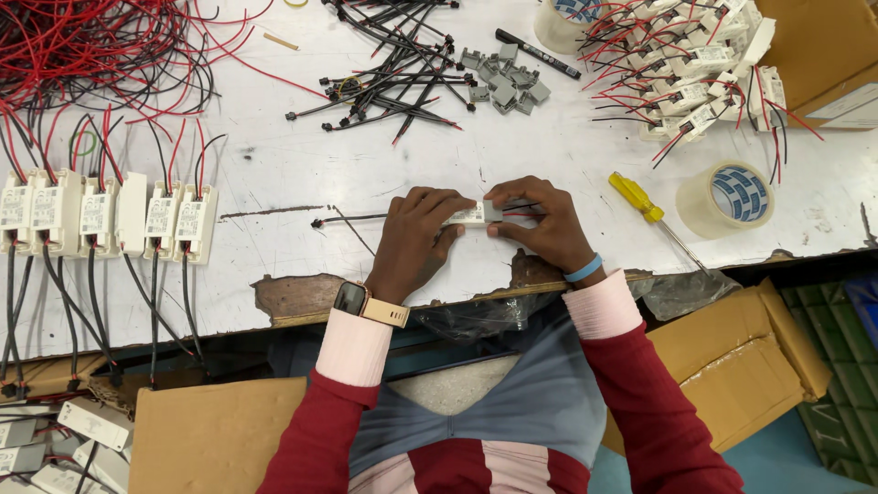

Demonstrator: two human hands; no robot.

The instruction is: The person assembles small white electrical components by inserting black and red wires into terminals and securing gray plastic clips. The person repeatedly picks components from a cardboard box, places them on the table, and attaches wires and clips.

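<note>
Left hand (416,240): gripping small white module (468,216) at its left end.
Right hand (540,222): pinching grey cap (494,211) onto module.
Module: lying mid-bench, near front edge.
Nearby: yellow screwdriver (637,198), tape roll (729,198).

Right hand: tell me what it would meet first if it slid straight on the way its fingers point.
The right hand points left along the small white box, so it would meet the left hand's fingertips almost at once; they grip the same box.
</note>
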